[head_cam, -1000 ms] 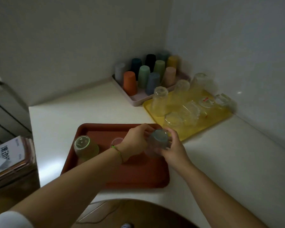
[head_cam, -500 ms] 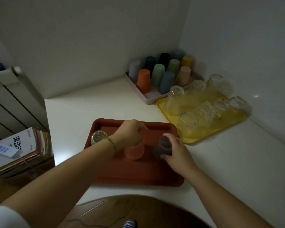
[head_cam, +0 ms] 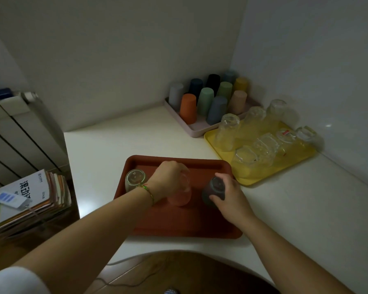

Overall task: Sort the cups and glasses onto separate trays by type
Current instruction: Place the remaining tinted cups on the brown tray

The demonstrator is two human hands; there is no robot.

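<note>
Nearest on the white desk lies a red-brown rectangular plastic tray carrying three tinted glasses. The left hand, a thin woven bracelet on its wrist, reaches down from above with its fingers curled round a pink translucent glass. That glass stands with its long axis upright at the tray's middle, but the hand covers its top, so I cannot tell which end is up. The right hand grips a dark smoky glass from the side at the tray's right part, fingers and thumb wrapped round it. This one is roughly upright with its base upward. A greenish clear glass stands free at the tray's left, also base up, just beside the left wrist.

Behind and to the right, a yellow plastic tray holds clear glasses, seven as far as I can count: three tall ones in the back row and four short ones in front, all mouth down. Touching its far corner, a pale pink tray holds ten coloured plastic cups, all inverted and upright.

Left of the desk sit a stack of books and a white radiator.
</note>
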